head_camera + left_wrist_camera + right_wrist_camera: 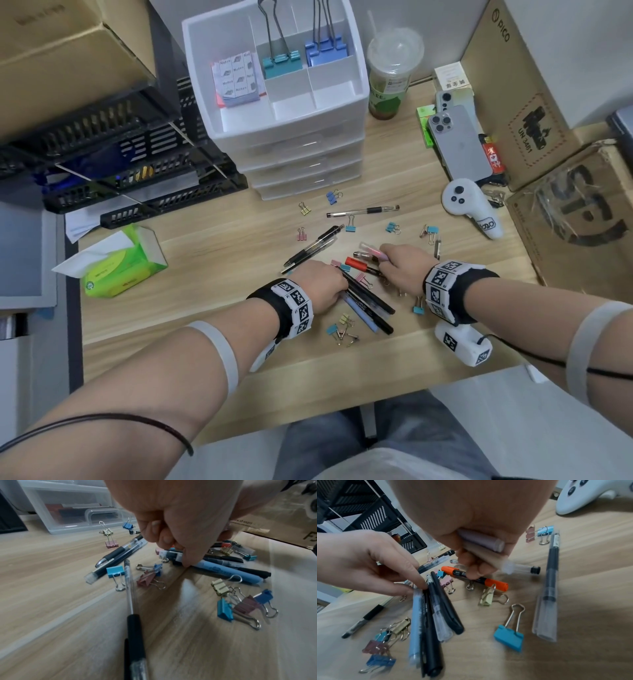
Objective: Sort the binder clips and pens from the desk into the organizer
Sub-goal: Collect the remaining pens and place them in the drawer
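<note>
- Pens: my left hand (323, 286) is curled round a bundle of pens (433, 615) — one pale blue, several black, one clear — with fingertips (418, 586) pinching their far ends; near ends fan out low over the desk (205, 308).
- My right hand (402, 265) is clamped on a pink pen (371, 248) and a clear-barrelled one alongside it, fingers curled tight; at the same time the fingertips touch the orange marker (474, 578), which lies flat on the wood.
- Pens not yet collected: two black pens (313, 248) to the left of my hands, one clear pen (363, 211) further off, one slim clear pen (549, 588) at right.
- Binder clips: small ones are scattered all round — a near cluster (342, 329), a teal clip (508, 637), others far and right. None of these is picked up.
- Organizer (274, 113), far centre: large teal clips (281, 63) and large blue clips (325, 53) stand in two far compartments; the near compartments appear bare. No pen visible in it.
- Judgement: early stage. Pen gathering is about half done, nothing of this batch delivered; small clips entirely remain.
- Surroundings: tissue pack at near left, black trays at far left, cup, phones and white controller at right.
</note>
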`<state>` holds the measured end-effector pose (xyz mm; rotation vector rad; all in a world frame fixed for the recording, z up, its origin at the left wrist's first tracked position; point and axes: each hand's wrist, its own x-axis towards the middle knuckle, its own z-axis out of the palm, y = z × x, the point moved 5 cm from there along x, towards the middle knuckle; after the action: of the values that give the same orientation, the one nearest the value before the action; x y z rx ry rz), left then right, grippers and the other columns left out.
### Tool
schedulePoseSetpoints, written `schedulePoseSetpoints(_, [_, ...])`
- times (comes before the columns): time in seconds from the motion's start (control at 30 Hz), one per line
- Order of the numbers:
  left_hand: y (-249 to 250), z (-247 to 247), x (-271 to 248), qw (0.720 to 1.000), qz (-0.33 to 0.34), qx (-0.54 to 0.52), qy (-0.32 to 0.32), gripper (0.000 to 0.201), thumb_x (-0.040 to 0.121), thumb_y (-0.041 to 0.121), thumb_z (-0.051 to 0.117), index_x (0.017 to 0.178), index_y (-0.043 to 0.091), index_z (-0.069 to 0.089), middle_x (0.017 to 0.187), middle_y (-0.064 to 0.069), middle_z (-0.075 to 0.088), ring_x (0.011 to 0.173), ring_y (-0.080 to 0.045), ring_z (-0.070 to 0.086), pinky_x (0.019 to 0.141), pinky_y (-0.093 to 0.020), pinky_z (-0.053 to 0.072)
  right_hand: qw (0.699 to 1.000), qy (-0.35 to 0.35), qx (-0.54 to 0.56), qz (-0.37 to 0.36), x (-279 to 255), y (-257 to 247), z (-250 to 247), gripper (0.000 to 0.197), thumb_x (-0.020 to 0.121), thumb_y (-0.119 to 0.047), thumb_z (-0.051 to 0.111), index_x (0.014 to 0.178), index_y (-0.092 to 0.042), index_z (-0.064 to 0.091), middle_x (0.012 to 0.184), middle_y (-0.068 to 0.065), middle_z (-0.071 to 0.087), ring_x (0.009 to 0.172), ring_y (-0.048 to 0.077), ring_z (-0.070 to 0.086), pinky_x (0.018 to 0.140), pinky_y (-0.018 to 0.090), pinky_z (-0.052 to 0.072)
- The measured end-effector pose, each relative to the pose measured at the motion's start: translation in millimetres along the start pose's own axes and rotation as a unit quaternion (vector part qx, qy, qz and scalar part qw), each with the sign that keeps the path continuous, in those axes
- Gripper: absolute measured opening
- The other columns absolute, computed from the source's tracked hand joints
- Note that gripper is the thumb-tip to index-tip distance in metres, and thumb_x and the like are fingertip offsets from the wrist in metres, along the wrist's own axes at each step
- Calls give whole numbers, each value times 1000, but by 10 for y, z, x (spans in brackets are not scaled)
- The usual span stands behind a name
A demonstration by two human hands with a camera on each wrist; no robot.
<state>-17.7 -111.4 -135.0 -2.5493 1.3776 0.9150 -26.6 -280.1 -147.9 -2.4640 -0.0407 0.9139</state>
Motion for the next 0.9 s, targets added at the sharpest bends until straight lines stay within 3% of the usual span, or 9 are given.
schedulePoseSetpoints(0.1, [-34, -25, -33, 1000, 3, -14, -6, 25, 100, 30, 46, 101, 22, 70, 96, 2, 70, 86, -24, 66, 75, -39, 56, 1000, 7, -16, -3, 22, -18, 12, 12, 95, -28, 42, 92, -19, 50, 77, 2, 58, 74, 25, 59, 65, 34, 43])
schedulePoseSetpoints(0.2, [-77, -96, -111, 999, 3, -33, 4, 22, 100, 30, 48, 101, 22, 69, 97, 2, 66, 84, -23, 65, 74, -40, 56, 997, 6, -75, -4, 28, -99, 23, 9, 88, -31, 52, 91, -23, 52, 80, 0, 61, 75, 22, 61, 64, 33, 48])
schedulePoseSetpoints(0.4, [-258, -239, -329, 994, -16, -102, 38, 23, 97, 34, 59, 115, 25, 69, 106, 5, 55, 91, -17, 59, 77, -35, 53, 987, -10, -160, 10, 59, -232, 59, 16, 89, -31, 57, 101, -21, 62, 91, 2, 65, 80, 21, 64, 69, 31, 54])
schedulePoseSetpoints(0.53, [-361, -355, -398, 988, -41, -141, 43, 21, 94, 31, 63, 112, 23, 71, 107, 3, 60, 94, -16, 57, 80, -35, 52, 996, 9, -88, 9, 5, -349, -62, 26, 88, -46, 52, 89, -22, 61, 82, 0, 63, 73, 18, 62, 61, 28, 48])
schedulePoseSetpoints(0.63, [-406, -477, -405, 982, -76, -172, 29, 20, 93, 32, 64, 109, 21, 71, 99, 4, 68, 90, -17, 61, 80, -37, 53, 1000, 11, -22, -11, -25, -443, -231, 30, 90, -45, 46, 76, -20, 56, 75, -1, 63, 70, 19, 61, 60, 29, 45])
schedulePoseSetpoints(0.77, [-479, -657, -424, 939, -132, -311, 65, 11, 89, 26, 71, 98, 19, 74, 86, 6, 68, 78, -12, 62, 69, -24, 49, 994, -4, 101, -31, -26, -558, -397, 19, 80, -36, 52, 70, -20, 52, 66, 1, 57, 62, 22, 56, 62, 32, 45])
schedulePoseSetpoints(0.83, [-502, -768, -451, 906, -154, -384, 88, 13, 86, 27, 76, 94, 16, 77, 80, 7, 69, 71, -6, 61, 65, -18, 48, 988, -6, 145, -49, -40, -652, -443, 27, 70, -48, 55, 71, -21, 55, 62, -4, 57, 55, 16, 59, 57, 31, 46])
schedulePoseSetpoints(0.9, [-538, -842, -470, 874, -177, -441, 105, 8, 84, 26, 79, 87, 19, 78, 77, 6, 72, 67, -4, 61, 66, -18, 51, 984, -20, 170, -55, -25, -719, -425, 38, 68, -57, 64, 80, -21, 61, 65, -3, 65, 51, 10, 65, 53, 29, 53])
